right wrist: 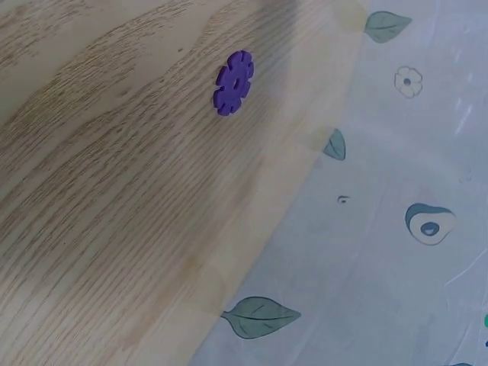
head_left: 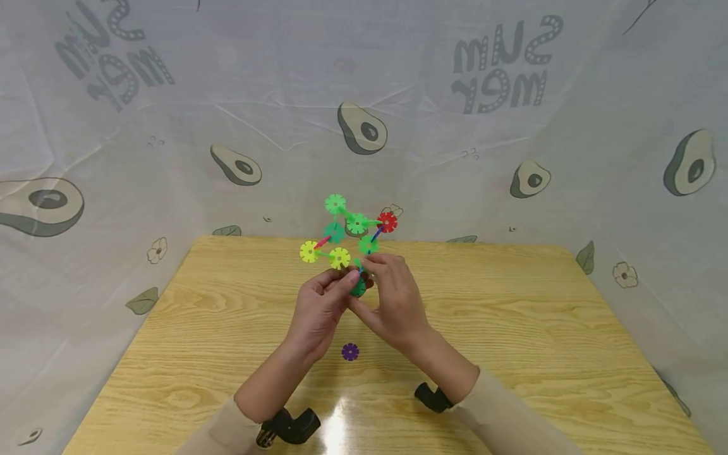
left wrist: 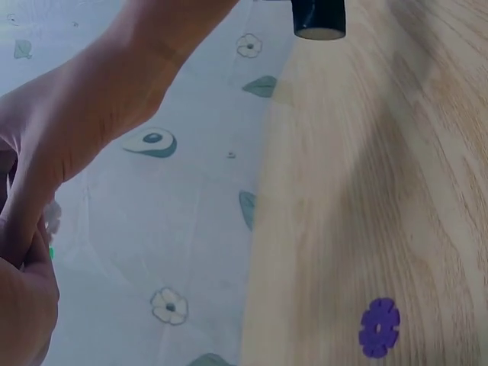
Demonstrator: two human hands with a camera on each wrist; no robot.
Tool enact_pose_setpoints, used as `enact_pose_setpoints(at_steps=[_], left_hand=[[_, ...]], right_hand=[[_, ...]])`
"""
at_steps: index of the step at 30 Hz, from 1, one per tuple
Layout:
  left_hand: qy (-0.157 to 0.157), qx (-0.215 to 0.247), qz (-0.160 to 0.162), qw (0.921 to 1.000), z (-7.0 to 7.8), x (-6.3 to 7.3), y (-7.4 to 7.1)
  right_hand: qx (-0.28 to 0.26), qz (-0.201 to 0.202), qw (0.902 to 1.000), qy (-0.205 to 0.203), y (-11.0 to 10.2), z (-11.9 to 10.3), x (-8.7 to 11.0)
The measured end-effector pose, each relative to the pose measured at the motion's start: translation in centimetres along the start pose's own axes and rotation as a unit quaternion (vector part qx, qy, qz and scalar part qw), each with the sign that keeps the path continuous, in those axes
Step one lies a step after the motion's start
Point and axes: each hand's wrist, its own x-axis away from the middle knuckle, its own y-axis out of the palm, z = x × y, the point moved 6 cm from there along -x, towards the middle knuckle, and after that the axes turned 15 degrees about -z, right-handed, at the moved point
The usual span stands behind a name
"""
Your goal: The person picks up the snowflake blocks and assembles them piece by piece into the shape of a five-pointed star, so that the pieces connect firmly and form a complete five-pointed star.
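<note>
In the head view, a chain of interlocking notched plastic discs (head_left: 357, 223), coloured green, yellow, red, blue and pink, rises above both hands. My left hand (head_left: 321, 309) pinches its lower end, thumb on top, beside a dark green disc (head_left: 358, 289). From the other side, my right hand (head_left: 396, 300) grips the same lower stretch with thumb and fingers, below a green disc (head_left: 368, 244). The fingers partly hide the joints there. At the left edge of the left wrist view, the hands cover most of the chain. The right wrist view shows neither hand.
A loose purple notched disc (head_left: 350, 352) lies on the wooden table (head_left: 227, 328), nearer the front than the hands. A pale avocado-print sheet (head_left: 284, 126) hangs behind and along both sides. Black wrist mounts (head_left: 296, 426) sit at both wrists.
</note>
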Motion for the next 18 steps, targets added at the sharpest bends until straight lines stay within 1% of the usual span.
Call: enact_pose_setpoints(at_steps=[4,13,18], left_hand=[[-0.003,0.006,0.001,1.0000,0.09,-0.03,0.14],[-0.002,0.013,-0.010,0.9999,0.31,-0.14,-0.01],[-0.001,0.010,-0.013,0.9999,0.53,-0.04,-0.02]], right_hand=[[0.004,0.001,1.0000,0.000,0.20,-0.13,-0.02],[-0.003,0.000,1.0000,0.004,0.42,-0.27,-0.06],[-0.018,0.000,0.9998,0.000,0.38,-0.51,-0.08]])
